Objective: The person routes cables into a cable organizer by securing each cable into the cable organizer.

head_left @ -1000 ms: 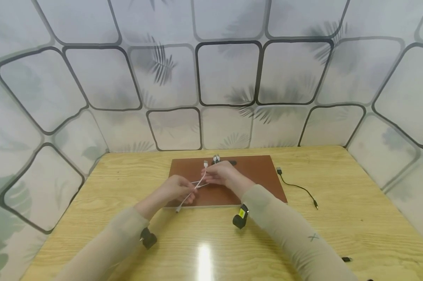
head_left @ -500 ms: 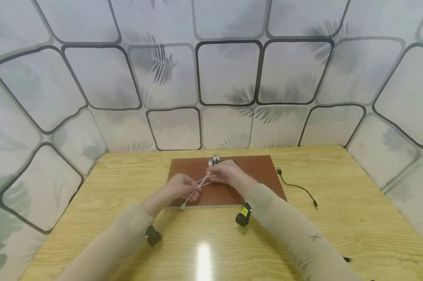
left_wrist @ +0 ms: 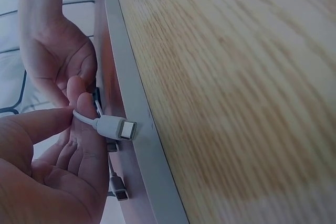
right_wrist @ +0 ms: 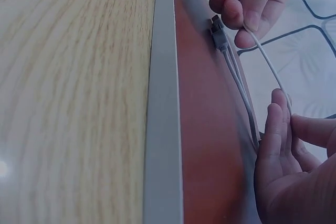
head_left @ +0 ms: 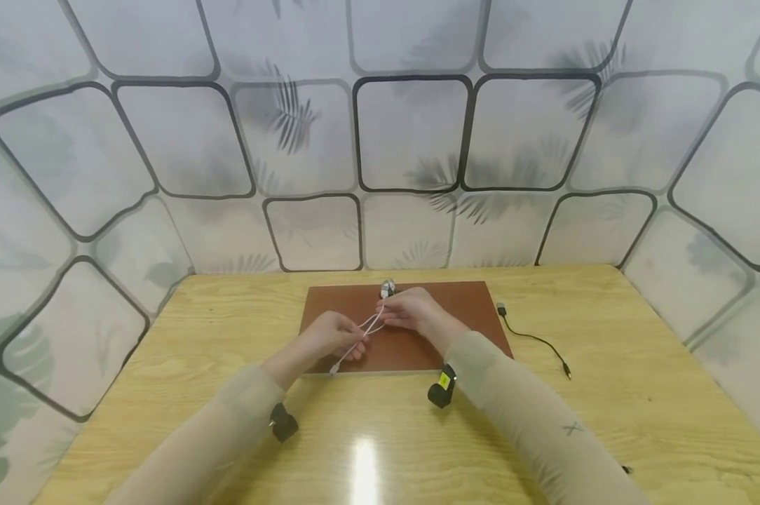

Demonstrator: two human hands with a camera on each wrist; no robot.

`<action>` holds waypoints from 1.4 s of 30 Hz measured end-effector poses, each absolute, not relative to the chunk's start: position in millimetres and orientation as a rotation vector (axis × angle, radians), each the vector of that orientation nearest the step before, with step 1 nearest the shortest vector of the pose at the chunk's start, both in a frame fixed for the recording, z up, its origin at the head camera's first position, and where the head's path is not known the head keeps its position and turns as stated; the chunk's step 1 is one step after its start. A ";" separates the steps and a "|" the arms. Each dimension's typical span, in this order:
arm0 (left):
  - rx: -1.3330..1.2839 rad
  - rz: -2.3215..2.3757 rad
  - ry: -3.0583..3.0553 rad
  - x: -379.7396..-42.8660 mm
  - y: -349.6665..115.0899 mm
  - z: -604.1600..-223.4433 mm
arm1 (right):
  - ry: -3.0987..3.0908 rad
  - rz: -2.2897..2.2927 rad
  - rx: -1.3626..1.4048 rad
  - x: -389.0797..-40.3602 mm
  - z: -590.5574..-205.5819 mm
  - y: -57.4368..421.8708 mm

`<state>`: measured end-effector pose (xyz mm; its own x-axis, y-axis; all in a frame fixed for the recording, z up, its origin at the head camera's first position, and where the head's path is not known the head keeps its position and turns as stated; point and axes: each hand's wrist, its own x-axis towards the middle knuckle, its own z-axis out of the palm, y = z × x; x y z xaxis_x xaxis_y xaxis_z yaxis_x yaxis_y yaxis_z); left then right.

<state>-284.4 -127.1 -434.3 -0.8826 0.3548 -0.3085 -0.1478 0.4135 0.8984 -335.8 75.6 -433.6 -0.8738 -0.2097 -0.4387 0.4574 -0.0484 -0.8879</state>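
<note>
One white cable point(right_wrist: 272, 66), up over the brown board point(head_left: 468, 326), near the middle of the far edge of the desk point(head_left: 228, 315). Pinched thumb-to-finger near its plug point(left_wrist: 110, 128) by the left hand point(head_left: 329, 337), and again further along by the right hand point(head_left: 418, 313), maybe to stop flopping. More pale cord point(right_wrist: 240, 86) close below, perhaps for easy reach. Black cable point(head_left: 535, 337) alone toward the right edge, probably out of the way.

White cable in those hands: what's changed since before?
Left hand and right hand shifted slightly right, carrying the white cable; in the head view its upper end now overlaps the other plugs. Both kept their hold; the black cable and brown board stayed put.
</note>
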 end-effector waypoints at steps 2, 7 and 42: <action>0.164 1.477 2.216 -283.4 -126.1 -434.9 | 1.786 -1.974 0.271 -335.8 -435.3 75.8; 0.157 1.478 2.219 -280.3 -124.6 -436.2 | 1.797 -1.967 0.304 -335.6 -439.8 75.8; 0.034 1.555 2.224 -290.0 -93.1 -433.8 | 1.855 -2.016 0.355 -352.3 -439.2 99.0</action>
